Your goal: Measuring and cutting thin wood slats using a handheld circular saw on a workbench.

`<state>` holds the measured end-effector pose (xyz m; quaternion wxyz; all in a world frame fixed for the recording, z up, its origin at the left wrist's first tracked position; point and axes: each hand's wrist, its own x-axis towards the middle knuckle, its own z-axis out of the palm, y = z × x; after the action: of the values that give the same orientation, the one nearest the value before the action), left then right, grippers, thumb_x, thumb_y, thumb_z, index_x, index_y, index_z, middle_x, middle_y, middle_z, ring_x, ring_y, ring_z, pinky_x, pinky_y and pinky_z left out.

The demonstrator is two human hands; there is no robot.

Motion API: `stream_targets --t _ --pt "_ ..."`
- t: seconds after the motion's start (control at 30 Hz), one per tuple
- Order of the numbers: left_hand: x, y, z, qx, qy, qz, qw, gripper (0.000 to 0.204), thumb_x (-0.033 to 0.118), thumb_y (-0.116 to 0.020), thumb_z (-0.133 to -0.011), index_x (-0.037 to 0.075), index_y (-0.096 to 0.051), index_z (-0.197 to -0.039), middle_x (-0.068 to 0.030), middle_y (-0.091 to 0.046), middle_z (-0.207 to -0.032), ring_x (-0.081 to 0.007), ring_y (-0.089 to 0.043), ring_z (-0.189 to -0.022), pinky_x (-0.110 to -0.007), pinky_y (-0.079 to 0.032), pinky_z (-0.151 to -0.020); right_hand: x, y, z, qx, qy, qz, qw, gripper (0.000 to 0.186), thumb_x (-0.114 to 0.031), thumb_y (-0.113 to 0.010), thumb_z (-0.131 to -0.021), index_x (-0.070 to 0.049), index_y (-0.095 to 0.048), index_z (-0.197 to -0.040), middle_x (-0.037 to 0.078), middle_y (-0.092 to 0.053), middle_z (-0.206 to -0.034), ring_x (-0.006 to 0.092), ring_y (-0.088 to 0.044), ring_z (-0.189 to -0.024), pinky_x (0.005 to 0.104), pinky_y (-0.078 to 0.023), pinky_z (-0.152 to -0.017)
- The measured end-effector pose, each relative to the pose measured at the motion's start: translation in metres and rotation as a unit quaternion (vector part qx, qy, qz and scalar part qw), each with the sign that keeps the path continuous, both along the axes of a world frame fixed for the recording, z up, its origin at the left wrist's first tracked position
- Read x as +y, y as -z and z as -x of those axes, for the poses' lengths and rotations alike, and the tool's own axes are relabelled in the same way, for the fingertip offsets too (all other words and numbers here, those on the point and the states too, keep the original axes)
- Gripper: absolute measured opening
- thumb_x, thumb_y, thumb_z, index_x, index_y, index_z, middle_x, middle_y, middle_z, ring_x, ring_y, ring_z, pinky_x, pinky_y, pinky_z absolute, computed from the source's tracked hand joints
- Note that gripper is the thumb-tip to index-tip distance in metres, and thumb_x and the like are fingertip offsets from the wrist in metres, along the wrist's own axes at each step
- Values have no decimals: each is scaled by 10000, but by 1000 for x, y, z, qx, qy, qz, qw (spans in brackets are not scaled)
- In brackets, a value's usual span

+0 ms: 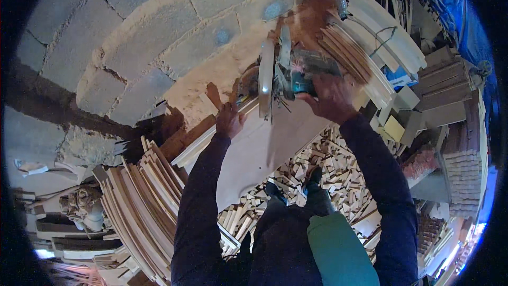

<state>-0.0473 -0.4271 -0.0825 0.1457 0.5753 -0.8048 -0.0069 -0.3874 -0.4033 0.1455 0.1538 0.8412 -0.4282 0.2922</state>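
Observation:
A teal and dark power saw [302, 80] stands at the upper middle on a pale work board [270, 145], with an upright metal plate [266, 74] at its left side. My right hand [328, 95] grips the saw's teal body, slightly blurred. My left hand [230, 119] is closed on a pale wooden strip [202, 144] lying left of the saw, its fingertips partly hidden. Reddish-brown sawdust [309, 13] covers the surface behind the saw.
A block wall [148, 32] rises beyond. Long wooden strips [135, 201] are stacked at left, more boards [360, 47] at right beside a blue tarp [450, 5]. Many offcuts [338, 175] cover the floor around my feet. A green padded item [338, 243] lies against my body.

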Motion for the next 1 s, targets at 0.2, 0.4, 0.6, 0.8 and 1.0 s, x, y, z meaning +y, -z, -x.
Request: stream_targets --t 0.2,0.4,0.6,0.8,1.0 --pt "-3 7 -3 0 19 32 999 538 355 -713 -804 -78 -536 -1069 -222 -566 -961 -398 -574 -947 -488 -518 -799 18 19 -3 32 63 -93 993 613 -609 -627 -873 -11 -588 -1005 175 -619 -907 374 -624 -822 479 -484 -699" --pt "-1 3 -4 26 31 76 996 467 335 -686 -818 -68 -559 -1017 -235 -584 -892 -417 -592 -845 -520 -491 -720 26 36 -6 55 82 -100 990 613 -626 -616 -868 -24 -580 -979 180 -610 -917 380 -622 -814 472 -480 -694" --pt "0 3 -4 8 21 12 1000 566 379 -707 -820 -86 -525 -1087 -247 -574 -989 -413 -570 -950 -502 -499 -795 29 45 -7 40 73 -99 992 636 -628 -622 -867 -8 -585 -1002 204 -591 -970 395 -606 -863 506 -479 -728" --pt "2 0 -4 39 16 6 999 578 355 -704 -815 -71 -516 -1159 -246 -576 -1000 -413 -575 -960 -504 -493 -806 26 31 -1 25 6 -101 995 469 -419 -658 -886 6 -561 -1059 220 -582 -1007 403 -595 -928 526 -476 -781" --pt "3 -4 -3 19 10 11 1000 533 347 -708 -795 -60 -544 -1097 -242 -579 -997 -414 -582 -949 -505 -502 -803 2 14 7 84 41 -13 996 333 -14 -608 -695 -21 -540 -1020 197 -601 -951 385 -624 -891 486 -485 -748"
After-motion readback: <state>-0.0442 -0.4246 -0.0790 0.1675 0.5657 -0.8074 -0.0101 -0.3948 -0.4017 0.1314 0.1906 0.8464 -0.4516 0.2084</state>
